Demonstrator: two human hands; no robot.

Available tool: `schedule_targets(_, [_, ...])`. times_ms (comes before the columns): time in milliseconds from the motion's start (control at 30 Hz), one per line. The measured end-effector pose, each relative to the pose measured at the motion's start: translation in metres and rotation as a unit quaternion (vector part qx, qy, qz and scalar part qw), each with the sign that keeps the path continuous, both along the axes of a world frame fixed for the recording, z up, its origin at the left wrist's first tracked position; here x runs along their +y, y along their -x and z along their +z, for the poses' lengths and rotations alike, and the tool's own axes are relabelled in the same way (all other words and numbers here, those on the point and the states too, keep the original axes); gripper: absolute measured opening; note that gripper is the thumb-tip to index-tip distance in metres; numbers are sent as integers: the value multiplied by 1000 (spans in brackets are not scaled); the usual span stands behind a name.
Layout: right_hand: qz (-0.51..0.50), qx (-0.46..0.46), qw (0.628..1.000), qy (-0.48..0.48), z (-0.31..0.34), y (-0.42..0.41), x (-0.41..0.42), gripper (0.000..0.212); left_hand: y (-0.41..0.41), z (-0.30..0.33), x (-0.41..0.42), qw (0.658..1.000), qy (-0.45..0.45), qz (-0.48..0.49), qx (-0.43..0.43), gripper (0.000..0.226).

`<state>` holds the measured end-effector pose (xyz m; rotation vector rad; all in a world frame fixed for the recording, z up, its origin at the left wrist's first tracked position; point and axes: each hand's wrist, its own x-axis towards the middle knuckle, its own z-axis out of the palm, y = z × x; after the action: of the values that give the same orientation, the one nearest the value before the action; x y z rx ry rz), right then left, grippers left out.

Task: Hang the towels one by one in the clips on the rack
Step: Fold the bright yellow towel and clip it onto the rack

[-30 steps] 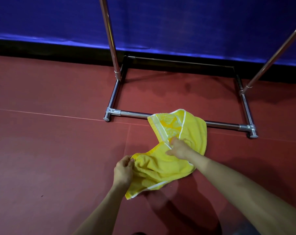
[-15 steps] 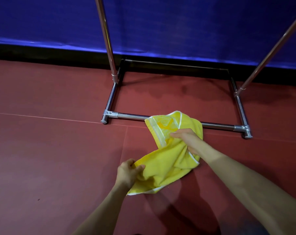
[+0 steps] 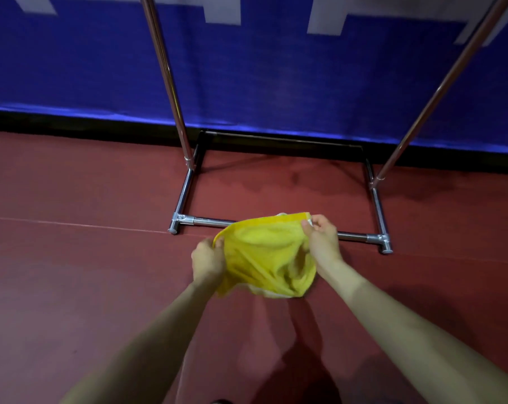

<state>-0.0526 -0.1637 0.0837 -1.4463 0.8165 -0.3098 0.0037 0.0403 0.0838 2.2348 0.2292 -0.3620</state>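
We've got the fluffy yellow towel [image 3: 264, 252] bunched up just in front of the rack [image 3: 276, 225], over its shiny chrome base tube. Our left hand [image 3: 207, 262] grips one rumpled edge in a fist, and our right hand [image 3: 322, 243] pinches the white-trimmed corner.

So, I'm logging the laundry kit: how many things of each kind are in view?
Yellow terry towel, held by left hand and right hand: 1
Chrome tubular rack: 1
Total: 2
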Motion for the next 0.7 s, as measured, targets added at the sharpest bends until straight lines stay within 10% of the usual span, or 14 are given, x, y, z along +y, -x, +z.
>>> schedule_targets(467, [72,-101,989,84,455,-1,-30,12,-32,476,-63,969,112,-176,-130,35])
schedule_targets(700, [57,-148,959,234,799,-13,-50,16,-44,816,-72,934,154,-214,-240,29])
